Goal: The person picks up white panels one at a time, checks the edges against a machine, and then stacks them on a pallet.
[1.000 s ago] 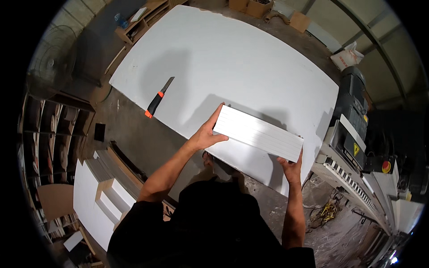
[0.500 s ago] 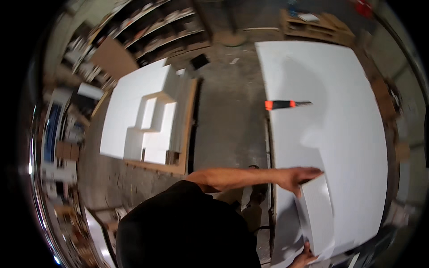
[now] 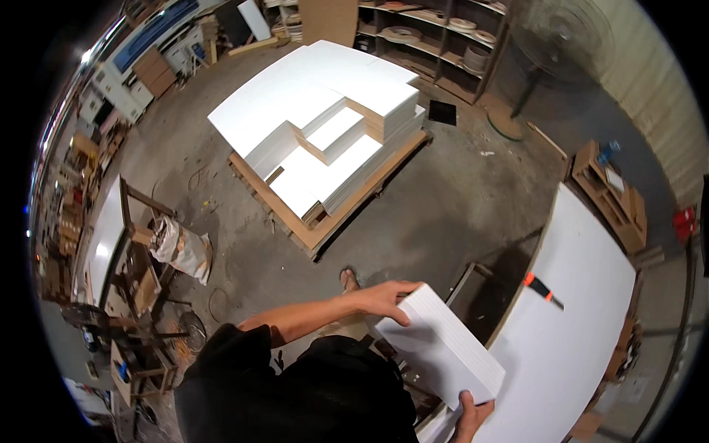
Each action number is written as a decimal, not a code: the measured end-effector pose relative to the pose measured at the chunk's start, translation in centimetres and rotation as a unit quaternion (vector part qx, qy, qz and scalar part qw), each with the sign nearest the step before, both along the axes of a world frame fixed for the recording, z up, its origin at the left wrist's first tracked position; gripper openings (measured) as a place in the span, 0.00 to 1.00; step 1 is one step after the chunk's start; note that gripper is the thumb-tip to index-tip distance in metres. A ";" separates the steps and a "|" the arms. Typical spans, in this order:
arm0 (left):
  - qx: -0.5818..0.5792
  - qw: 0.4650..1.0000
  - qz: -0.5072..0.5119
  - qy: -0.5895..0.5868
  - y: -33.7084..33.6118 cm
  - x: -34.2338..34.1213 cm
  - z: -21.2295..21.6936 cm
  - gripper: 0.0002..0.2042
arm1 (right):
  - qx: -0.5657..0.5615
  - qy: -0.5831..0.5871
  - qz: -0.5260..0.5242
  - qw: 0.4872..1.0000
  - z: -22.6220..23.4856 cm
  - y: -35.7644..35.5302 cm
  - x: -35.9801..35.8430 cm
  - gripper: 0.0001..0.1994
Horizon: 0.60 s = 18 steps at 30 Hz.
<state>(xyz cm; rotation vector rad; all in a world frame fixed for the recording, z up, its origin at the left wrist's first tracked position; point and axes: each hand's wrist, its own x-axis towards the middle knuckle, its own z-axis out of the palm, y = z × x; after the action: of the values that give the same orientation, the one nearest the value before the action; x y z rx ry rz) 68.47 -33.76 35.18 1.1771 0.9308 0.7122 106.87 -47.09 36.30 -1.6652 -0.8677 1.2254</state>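
I hold a stack of narrow white panels between both hands, in front of my body. My left hand is closed round the far left end, thumb on the top face. My right hand grips the near right end with its thumb on the edge. The stack is tilted, its layered edges showing along the right side, and it is off the white tabletop or just over its left edge. On that tabletop lies a hand tool with a black and orange handle and a short narrow metal end.
Ahead, large stacks of white panels, stepped in height, rest on a wooden pallet. A white sack stands at left beside a workbench. Shelves, a standing fan and a wooden cabinet line the far side.
I have turned left toward the pallet. The panel stack has come off the tabletop and swung left with both hands still on it. The hand tool stays on the tabletop.
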 end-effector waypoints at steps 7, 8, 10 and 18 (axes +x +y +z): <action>-0.116 0.964 0.240 -0.014 -1.0 -17.6 -5.1 0.36 | -0.069 0.054 0.227 0.970 -2.6 18.4 -18.7 0.31; -0.131 0.950 0.277 -0.055 -1.2 -20.0 -6.9 0.33 | -0.089 0.064 0.263 0.958 -3.4 21.0 -21.6 0.31; -0.167 0.913 0.341 -0.150 -1.4 -23.8 -7.9 0.27 | -0.112 0.068 0.325 0.937 -5.1 25.6 -26.7 0.29; -0.207 0.782 0.572 -0.137 2.5 -37.5 -9.5 0.26 | -0.138 0.065 0.498 0.854 -10.0 43.8 -51.4 0.25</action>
<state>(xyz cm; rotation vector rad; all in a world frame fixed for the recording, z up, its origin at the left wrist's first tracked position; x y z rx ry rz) 31.01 -31.22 25.69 -0.0253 1.4347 1.4905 55.49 -3.25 26.30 -1.2902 -1.6208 2.2093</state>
